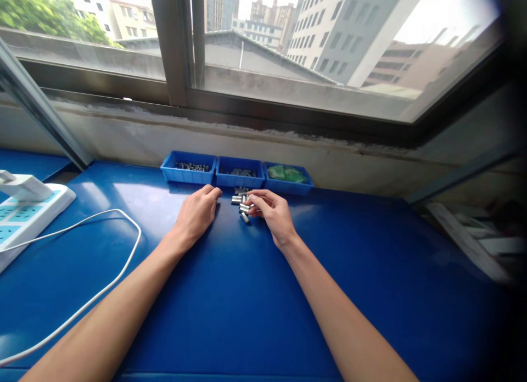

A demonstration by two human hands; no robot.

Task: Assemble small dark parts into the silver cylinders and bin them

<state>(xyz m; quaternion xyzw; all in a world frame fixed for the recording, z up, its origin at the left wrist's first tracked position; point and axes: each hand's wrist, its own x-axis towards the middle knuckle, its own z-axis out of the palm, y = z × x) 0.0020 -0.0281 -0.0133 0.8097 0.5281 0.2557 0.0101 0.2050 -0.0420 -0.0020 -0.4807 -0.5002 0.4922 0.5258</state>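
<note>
Flanking a small heap of shiny metal pieces [236, 200], the two hands are over the far part of a blue worktop [234, 305]. The heap is in front of the middle bin [240, 181], and most of its pieces lie flat, close together, at mixed angles; one at the near end lies aslant, just beside the others.

The right hand [269, 209] is at the heap's right side, thumb and fingers drawn nearly together, with the tips at the pieces. Whether it grips one or only touches them, I cannot tell. The left hand [198, 212] is on the other side, a short gap from the heap, fingers loosely curled and turned inward. Its palm side is hidden, so I cannot tell whether it has hold of anything.

Three blue bins stand side by side behind the hands, near the wall [329, 168]. The left bin [188, 177] has many small metal parts [192, 167], the middle one grey parts [242, 172], and the right bin [288, 186] green packets [287, 174].

Over on the left, a white power strip [61, 198] lies on the worktop with a white plug [31, 189] on it. A white cable [139, 234] bends across the surface and runs toward the near left corner. Above the wall is a window with a dark frame [178, 85], buildings [329, 31] showing through the glass.
</note>
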